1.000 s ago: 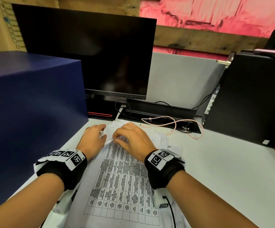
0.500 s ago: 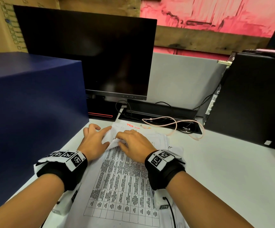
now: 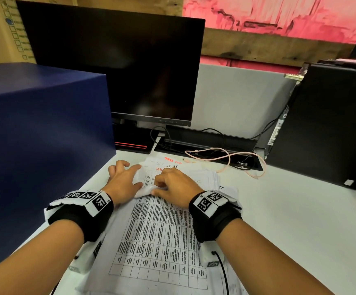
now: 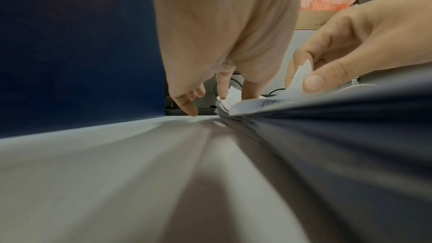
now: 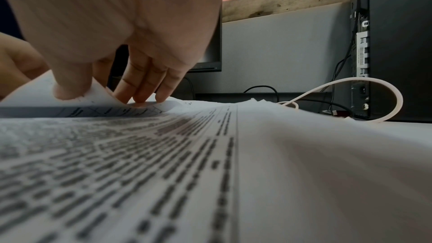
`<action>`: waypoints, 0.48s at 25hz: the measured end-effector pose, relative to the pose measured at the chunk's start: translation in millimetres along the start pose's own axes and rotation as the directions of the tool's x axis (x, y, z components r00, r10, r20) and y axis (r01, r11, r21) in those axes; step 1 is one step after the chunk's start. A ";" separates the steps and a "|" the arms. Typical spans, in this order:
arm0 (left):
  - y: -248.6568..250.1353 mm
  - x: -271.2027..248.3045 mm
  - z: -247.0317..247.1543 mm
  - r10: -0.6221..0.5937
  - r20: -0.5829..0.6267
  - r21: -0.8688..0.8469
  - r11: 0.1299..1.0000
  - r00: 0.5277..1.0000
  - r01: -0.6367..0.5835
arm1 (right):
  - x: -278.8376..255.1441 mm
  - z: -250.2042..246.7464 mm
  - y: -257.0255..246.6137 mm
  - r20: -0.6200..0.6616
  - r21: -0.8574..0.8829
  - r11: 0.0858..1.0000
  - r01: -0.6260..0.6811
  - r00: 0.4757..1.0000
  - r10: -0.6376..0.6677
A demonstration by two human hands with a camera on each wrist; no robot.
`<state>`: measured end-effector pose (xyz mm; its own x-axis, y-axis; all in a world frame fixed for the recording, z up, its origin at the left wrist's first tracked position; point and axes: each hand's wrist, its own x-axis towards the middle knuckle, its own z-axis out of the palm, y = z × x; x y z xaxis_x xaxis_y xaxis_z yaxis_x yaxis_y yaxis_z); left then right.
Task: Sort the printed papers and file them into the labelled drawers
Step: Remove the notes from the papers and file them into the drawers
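Note:
A stack of printed papers (image 3: 155, 235) lies on the pale desk (image 3: 290, 220) in front of me, its top sheet covered by a table of text. My right hand (image 3: 159, 186) pinches that top sheet's far edge and curls it back toward me; the right wrist view shows the thumb on the curled edge (image 5: 98, 95), fingers behind it. My left hand (image 3: 130, 171) rests with straight, spread fingers on the stack's far left corner, fingertips (image 4: 189, 110) touching desk and lower sheets. Under the curl, a sheet with red handwriting (image 3: 168, 163) shows.
A big dark blue box (image 3: 40, 145) stands close on the left. A dark monitor (image 3: 113, 67) and a grey partition are behind. A black computer tower (image 3: 326, 124) stands at the right, with a pink cable (image 3: 228, 158) looped just beyond the papers.
My right hand has drawn the top sheet's far edge back toward me, baring the sheets beneath. My left hand's fingers have spread and slid forward onto the lower sheets.

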<state>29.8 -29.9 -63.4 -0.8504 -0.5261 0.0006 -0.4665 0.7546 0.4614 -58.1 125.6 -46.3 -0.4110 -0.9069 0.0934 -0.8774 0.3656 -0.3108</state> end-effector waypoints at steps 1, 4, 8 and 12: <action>-0.8 0.7 -0.3 -0.011 -0.003 -0.007 1.000 1.000 0.011 | -0.7 -0.4 -0.5 0.003 0.005 1.000 -0.004 1.000 0.004; -3.9 3.1 0.4 -0.010 0.000 0.001 1.000 1.000 0.010 | -2.6 -1.7 -1.7 0.021 0.000 1.000 -0.017 1.000 0.017; -5.5 3.4 1.2 0.062 -0.059 -0.067 0.996 0.996 -0.066 | -3.9 -2.6 -2.2 0.012 0.008 1.000 -0.020 1.000 0.020; -6.7 5.9 -1.5 0.136 -0.169 -0.040 0.989 0.976 -0.145 | -4.2 -3.0 -2.7 -0.058 0.002 1.000 -0.020 0.998 0.020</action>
<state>28.2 -38.7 -65.2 -0.8525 -0.4772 0.2133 -0.3287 0.8067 0.4912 -54.7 129.0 -43.0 -0.4417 -0.8859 0.1415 -0.8686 0.3828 -0.3146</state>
